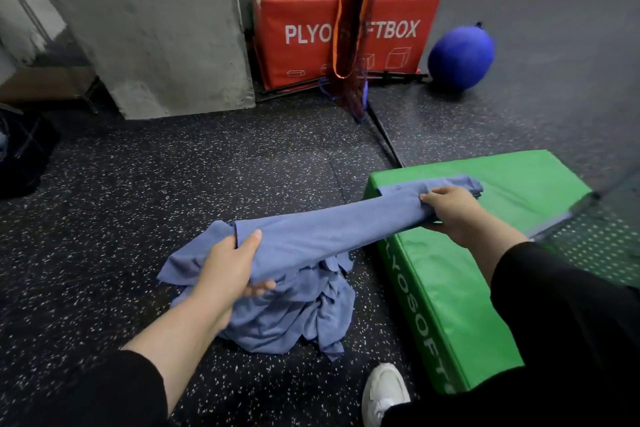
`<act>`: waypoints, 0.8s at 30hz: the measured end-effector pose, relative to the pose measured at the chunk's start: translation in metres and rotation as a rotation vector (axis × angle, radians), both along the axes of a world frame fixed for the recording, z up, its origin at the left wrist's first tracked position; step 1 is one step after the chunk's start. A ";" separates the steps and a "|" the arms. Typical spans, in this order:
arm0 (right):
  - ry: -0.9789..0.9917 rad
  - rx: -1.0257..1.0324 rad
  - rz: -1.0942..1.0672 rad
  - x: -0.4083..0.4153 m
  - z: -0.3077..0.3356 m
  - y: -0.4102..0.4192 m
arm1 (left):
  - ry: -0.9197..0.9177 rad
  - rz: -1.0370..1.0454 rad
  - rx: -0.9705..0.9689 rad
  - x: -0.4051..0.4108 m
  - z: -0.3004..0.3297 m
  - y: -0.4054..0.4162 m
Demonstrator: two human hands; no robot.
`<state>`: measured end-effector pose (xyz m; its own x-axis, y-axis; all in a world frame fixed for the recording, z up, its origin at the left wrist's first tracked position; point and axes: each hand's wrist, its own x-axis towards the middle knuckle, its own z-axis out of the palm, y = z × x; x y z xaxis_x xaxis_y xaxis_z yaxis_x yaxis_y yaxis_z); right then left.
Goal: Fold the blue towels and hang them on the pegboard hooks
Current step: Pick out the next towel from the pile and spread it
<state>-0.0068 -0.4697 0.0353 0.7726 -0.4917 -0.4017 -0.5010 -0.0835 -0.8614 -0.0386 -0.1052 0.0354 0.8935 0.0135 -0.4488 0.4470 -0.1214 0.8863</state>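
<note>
A blue towel (332, 229), folded into a long narrow strip, stretches between my two hands above the floor. My left hand (230, 269) grips its left end, thumb on top and fingers curled underneath. My right hand (450, 210) grips the right end, which lies over the corner of a green soft box (450, 288). Under the strip, a heap of more blue towels (287, 315) lies crumpled on the speckled black floor. No pegboard or hooks are in view.
A red plyo soft box (346, 21) stands at the back beside a grey concrete pillar (149, 28), with a dark net (353, 28) hanging in front of it. A blue ball (460, 57) lies to its right. My white shoe (384, 392) is at the bottom edge.
</note>
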 end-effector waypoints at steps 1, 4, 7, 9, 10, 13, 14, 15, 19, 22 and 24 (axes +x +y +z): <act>0.006 -0.010 -0.002 0.002 0.000 -0.011 | 0.017 -0.011 -0.016 0.003 -0.005 -0.011; 0.041 -0.062 -0.037 0.003 -0.006 -0.048 | 0.105 -0.074 -0.076 0.014 -0.027 -0.044; 0.098 -0.133 -0.061 0.004 -0.022 -0.087 | 0.151 -0.131 -0.086 0.020 -0.046 -0.080; 0.139 -0.162 -0.066 0.008 -0.037 -0.112 | 0.172 -0.155 -0.078 0.023 -0.057 -0.105; 0.161 -0.174 -0.074 0.011 -0.047 -0.124 | 0.180 -0.164 -0.073 0.025 -0.063 -0.118; 0.189 -0.213 -0.111 0.020 -0.075 -0.156 | 0.201 -0.172 -0.058 0.035 -0.085 -0.154; 0.193 -0.232 -0.129 0.023 -0.085 -0.167 | 0.208 -0.172 -0.054 0.041 -0.095 -0.165; 0.200 -0.258 -0.146 0.027 -0.095 -0.179 | 0.208 -0.174 -0.049 0.046 -0.104 -0.175; 0.247 -0.355 -0.181 0.045 -0.132 -0.221 | 0.224 -0.173 -0.030 0.063 -0.141 -0.216; 0.269 -0.386 -0.208 0.057 -0.154 -0.247 | 0.237 -0.129 -0.051 0.077 -0.171 -0.249; 0.285 -0.399 -0.213 0.067 -0.170 -0.267 | 0.251 -0.134 -0.054 0.086 -0.186 -0.270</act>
<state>0.0598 -0.7366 -0.1349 0.5265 -0.7833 -0.3306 -0.7519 -0.2475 -0.6110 0.0479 -0.3754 -0.1506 0.7467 -0.1268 -0.6530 0.6364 -0.1498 0.7567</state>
